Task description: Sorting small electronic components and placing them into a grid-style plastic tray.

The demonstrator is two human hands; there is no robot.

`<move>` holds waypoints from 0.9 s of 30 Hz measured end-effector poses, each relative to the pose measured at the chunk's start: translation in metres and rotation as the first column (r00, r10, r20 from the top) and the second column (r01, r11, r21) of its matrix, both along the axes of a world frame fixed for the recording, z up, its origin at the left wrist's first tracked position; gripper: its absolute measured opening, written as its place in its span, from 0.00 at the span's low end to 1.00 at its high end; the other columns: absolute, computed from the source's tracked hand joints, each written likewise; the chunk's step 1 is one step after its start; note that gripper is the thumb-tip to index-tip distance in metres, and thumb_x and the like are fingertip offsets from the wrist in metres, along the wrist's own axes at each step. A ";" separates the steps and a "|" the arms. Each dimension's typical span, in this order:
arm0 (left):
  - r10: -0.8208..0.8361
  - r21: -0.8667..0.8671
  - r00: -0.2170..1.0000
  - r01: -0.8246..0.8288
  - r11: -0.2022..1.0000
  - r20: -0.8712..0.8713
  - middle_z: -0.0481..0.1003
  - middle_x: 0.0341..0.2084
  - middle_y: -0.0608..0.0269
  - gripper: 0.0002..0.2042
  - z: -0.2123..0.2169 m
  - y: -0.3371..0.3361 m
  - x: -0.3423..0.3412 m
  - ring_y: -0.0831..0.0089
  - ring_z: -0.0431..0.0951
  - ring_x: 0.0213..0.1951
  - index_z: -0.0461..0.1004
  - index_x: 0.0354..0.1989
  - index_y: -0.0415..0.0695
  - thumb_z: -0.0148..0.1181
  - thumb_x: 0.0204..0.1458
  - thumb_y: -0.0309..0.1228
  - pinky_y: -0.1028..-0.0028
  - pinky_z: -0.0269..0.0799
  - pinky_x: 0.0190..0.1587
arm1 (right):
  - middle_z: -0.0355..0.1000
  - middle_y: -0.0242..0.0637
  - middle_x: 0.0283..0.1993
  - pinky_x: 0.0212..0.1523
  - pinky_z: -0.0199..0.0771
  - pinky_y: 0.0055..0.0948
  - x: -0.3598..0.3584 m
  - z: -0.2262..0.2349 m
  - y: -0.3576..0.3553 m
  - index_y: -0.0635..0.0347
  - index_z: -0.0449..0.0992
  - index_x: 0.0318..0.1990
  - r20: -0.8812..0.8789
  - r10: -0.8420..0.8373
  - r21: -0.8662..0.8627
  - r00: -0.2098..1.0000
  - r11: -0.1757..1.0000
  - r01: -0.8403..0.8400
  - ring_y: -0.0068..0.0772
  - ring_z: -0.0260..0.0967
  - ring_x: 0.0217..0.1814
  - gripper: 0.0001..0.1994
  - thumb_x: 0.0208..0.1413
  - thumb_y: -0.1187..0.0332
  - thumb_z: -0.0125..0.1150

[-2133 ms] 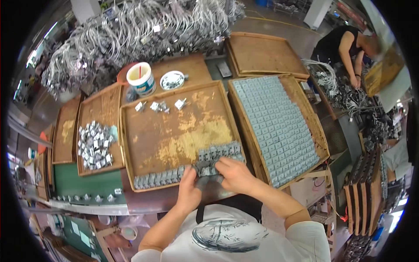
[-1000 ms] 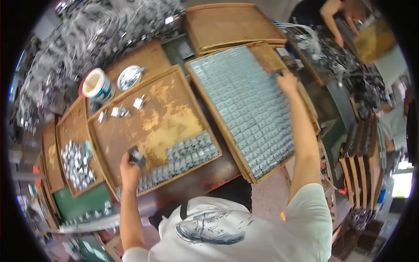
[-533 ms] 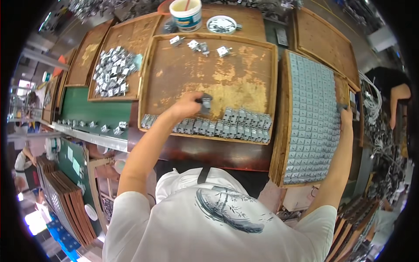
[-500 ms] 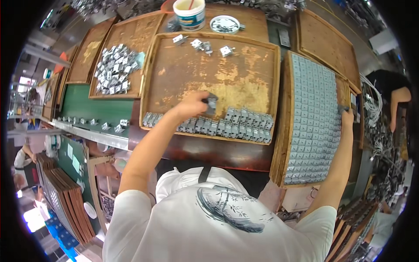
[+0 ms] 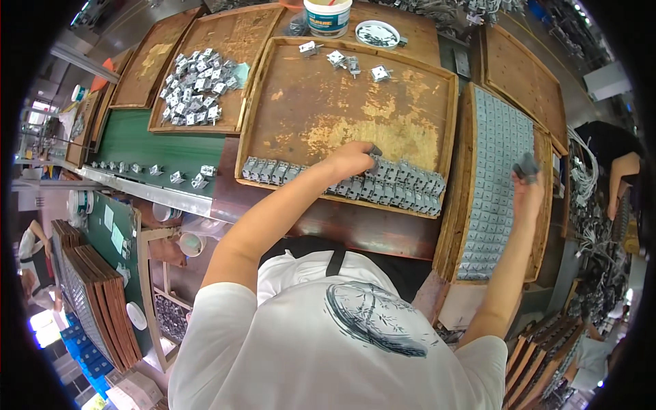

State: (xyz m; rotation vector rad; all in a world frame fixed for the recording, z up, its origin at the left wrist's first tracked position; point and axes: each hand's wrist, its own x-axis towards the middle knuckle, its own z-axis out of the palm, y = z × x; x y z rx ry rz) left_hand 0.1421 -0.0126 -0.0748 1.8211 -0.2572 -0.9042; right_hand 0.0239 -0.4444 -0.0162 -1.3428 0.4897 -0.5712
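Note:
My left hand (image 5: 357, 160) reaches into the middle wooden tray (image 5: 301, 109), its dark-covered fingertips closed at the far row of small grey metal parts (image 5: 403, 181). The part at its fingertips is mostly hidden by the fingers. My right hand (image 5: 527, 181) is over the right side of the right-hand wooden tray (image 5: 447, 236), which is filled with close rows of grey metal parts (image 5: 495, 171). Its dark-covered fingers are bunched together; anything between them is too small to make out. Several loose metal parts (image 5: 335, 58) lie along the middle tray's far side.
Left of the middle tray, another tray holds a heap of metal parts (image 5: 198, 89). More parts line the green surface (image 5: 160, 147). A white bucket (image 5: 328, 17) and a round dish (image 5: 377, 34) stand behind. A person (image 5: 608, 154) is at the far right.
My left hand has carried a metal part to the far row in the middle tray. My right hand has moved inward from the right tray's outer edge. The view has shifted.

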 end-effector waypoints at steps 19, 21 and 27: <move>-0.519 0.443 0.679 0.305 0.843 0.519 0.77 0.48 0.57 0.21 0.015 -0.054 -0.002 0.58 0.69 0.58 0.77 0.52 0.49 0.55 0.47 0.34 0.57 0.66 0.58 | 0.76 0.35 0.43 0.37 0.76 0.25 -0.059 0.019 0.183 0.67 0.73 0.54 0.005 0.136 0.038 0.991 0.990 -0.136 0.26 0.74 0.39 0.16 0.58 0.75 0.61; -0.509 0.436 0.690 0.300 0.849 0.516 0.78 0.47 0.56 0.21 0.013 -0.052 -0.001 0.57 0.70 0.57 0.77 0.52 0.49 0.55 0.47 0.34 0.56 0.66 0.57 | 0.76 0.35 0.43 0.37 0.76 0.25 -0.065 0.020 0.184 0.67 0.73 0.55 0.011 0.135 0.041 0.991 0.990 -0.136 0.26 0.74 0.39 0.17 0.58 0.75 0.61; -0.492 0.396 0.706 0.316 0.862 0.509 0.79 0.44 0.54 0.19 0.004 -0.054 0.003 0.56 0.74 0.53 0.78 0.48 0.48 0.55 0.46 0.35 0.56 0.67 0.56 | 0.76 0.36 0.43 0.36 0.76 0.25 -0.072 0.020 0.195 0.68 0.73 0.54 -0.015 0.153 0.098 0.988 0.984 -0.151 0.27 0.74 0.39 0.16 0.59 0.74 0.61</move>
